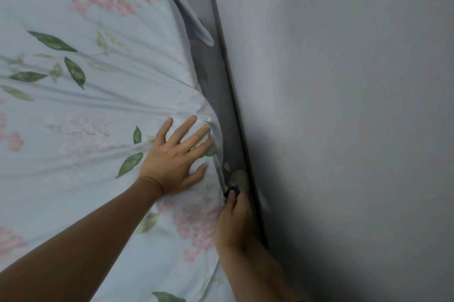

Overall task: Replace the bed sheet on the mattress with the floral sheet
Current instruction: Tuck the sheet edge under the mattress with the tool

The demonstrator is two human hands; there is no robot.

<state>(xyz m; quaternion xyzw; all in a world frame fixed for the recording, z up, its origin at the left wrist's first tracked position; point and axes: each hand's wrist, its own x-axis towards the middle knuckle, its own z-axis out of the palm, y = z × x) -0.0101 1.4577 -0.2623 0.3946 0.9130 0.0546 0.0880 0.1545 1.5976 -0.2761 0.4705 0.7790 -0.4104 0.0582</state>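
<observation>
The left hand (175, 160) lies flat with its fingers (194, 135) spread wide, pressing the floral sheet (98, 105) down near the mattress edge, where the cloth gathers into creases that fan toward the fingertips. The right hand (233, 220) reaches down along the side of the mattress, fingers curled around a small dark object (233, 191) at the sheet's hem; what that object is cannot be told. The sheet, pale blue with pink blossoms and green leaves, covers the mattress top. Beside the bed runs a narrow grey floor strip (213, 75) along the grey wall (344, 105).
</observation>
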